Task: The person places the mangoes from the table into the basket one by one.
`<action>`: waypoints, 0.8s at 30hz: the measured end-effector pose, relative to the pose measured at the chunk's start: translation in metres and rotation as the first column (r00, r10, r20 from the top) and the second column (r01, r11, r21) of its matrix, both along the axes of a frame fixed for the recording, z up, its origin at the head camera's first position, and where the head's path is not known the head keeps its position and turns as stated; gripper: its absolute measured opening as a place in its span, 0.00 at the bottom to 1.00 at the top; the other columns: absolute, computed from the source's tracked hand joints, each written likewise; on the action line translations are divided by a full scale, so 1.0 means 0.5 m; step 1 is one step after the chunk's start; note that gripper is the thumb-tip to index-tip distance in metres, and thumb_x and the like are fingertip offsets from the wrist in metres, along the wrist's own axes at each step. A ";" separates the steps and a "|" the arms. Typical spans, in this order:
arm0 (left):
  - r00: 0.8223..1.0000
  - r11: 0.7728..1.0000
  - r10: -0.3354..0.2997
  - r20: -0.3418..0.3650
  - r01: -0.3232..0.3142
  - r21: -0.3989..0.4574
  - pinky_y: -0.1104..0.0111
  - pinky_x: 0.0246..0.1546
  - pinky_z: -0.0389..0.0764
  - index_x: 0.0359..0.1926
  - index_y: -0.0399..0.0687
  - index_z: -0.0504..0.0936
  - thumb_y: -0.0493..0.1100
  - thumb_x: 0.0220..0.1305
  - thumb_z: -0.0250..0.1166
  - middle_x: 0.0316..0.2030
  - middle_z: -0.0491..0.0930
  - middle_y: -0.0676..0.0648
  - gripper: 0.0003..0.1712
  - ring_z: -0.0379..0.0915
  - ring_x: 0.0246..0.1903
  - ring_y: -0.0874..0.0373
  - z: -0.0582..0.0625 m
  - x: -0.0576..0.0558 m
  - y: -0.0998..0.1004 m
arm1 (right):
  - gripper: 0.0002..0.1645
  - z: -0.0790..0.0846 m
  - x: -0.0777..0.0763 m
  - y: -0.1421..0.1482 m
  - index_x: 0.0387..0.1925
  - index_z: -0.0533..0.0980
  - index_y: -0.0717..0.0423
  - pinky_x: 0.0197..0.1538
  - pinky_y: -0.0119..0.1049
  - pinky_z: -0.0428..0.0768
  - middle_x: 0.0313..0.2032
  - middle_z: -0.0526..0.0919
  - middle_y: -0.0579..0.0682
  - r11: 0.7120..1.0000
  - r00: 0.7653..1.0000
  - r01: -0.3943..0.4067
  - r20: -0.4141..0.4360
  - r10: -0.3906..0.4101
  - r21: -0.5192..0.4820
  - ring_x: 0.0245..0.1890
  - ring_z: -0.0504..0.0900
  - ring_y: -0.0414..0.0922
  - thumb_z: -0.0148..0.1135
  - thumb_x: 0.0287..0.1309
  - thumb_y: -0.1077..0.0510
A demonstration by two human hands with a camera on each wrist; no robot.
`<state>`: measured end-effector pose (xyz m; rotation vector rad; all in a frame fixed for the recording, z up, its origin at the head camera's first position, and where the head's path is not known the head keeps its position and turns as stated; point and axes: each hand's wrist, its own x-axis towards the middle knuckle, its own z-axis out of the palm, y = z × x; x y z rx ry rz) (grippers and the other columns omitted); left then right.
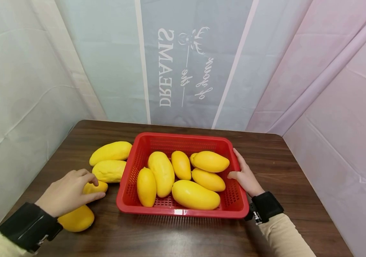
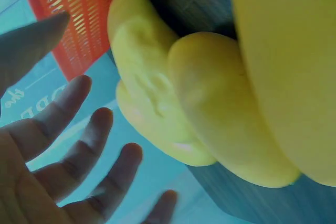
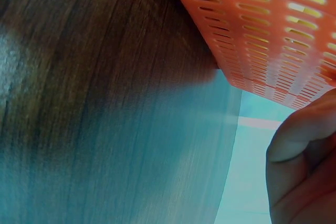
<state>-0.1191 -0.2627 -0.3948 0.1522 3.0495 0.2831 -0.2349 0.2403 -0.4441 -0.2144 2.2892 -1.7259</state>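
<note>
Loosely spread, the fingers of the left hand (image 1: 69,191) hang over a yellow fruit (image 1: 100,187); cupping its middle, clear of the neighbouring fruits (image 1: 109,171) beyond, would suit best. Right of these fingers, the red basket (image 1: 202,213) has a raised rim to clear; fingers of the right hand (image 1: 247,177) grip its opposite side, open bench (image 1: 282,171) beyond them.

Basket (image 1: 183,213) out there on the table (image 1: 276,160), mangoes (image 1: 196,195) inside it, loose mangoes (image 1: 110,151) over on its left, cloth (image 1: 122,53) behind.
</note>
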 end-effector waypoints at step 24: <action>0.978 0.997 -0.045 0.203 0.032 0.068 0.57 0.33 0.75 0.47 0.54 0.82 0.74 0.38 0.74 0.44 0.67 0.43 0.40 0.64 0.42 0.46 -0.079 0.035 -0.044 | 0.56 -0.001 0.000 -0.002 0.79 0.36 0.38 0.54 0.55 0.80 0.74 0.53 0.63 1.000 1.000 0.000 -0.004 0.000 -0.014 0.65 0.69 0.68 0.52 0.59 0.69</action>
